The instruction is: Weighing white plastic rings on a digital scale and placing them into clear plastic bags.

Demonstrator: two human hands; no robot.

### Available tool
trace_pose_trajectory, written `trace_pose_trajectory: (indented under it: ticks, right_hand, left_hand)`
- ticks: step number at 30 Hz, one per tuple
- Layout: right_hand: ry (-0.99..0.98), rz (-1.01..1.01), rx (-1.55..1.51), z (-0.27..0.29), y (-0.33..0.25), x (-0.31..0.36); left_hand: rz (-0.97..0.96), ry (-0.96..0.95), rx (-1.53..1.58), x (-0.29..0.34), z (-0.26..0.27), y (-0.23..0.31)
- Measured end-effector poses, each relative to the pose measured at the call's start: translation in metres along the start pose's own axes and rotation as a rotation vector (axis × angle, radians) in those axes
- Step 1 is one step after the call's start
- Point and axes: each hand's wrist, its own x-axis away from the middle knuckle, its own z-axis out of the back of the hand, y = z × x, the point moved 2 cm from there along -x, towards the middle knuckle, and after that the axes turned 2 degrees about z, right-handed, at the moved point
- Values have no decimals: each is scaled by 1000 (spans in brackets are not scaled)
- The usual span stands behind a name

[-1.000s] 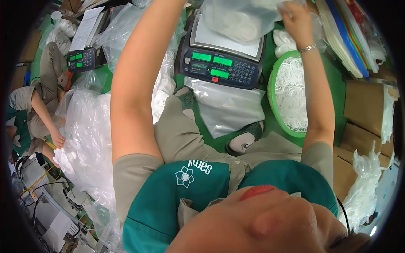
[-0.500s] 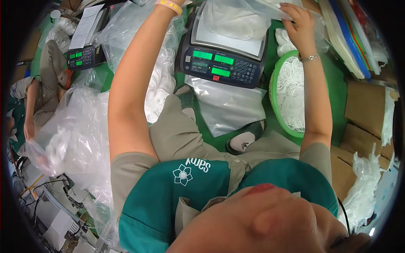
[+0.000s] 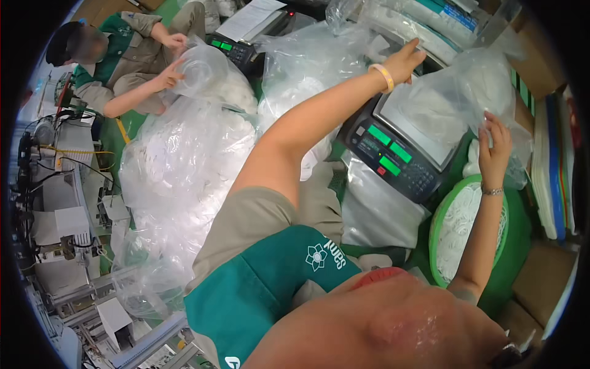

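In the head view (it has swung round), the left hand [image 3: 407, 63] now shows, fingers spread, seeming to hold nothing. The right hand [image 3: 495, 146] touches the clear bag [image 3: 424, 101]; I cannot tell if it pinches. The bag rests on the scale [image 3: 382, 146], which likely carries its weight.

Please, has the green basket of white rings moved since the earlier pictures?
No. Judged against the digital counting scale, the green basket stays close by its right side; the whole view has turned.
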Motion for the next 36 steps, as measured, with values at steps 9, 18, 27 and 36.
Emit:
trace_pose_trajectory:
  ticks: [9, 18, 27, 36]
  right_hand:
    - [125, -59, -83, 22, -9, 3]
    - [334, -361, -15, 28, 32, 95]
    - [-574, -1427, 363, 31, 219, 512]
    - [-541, -1484, 91, -37, 113, 418]
  left_hand:
    - [24, -60, 28, -3, -10, -12]
    - [96, 29, 76, -16, 43, -70]
    - [-1, 26, 281, -12, 7, -22]
    - [-22, 9, 227, 3, 0, -5]
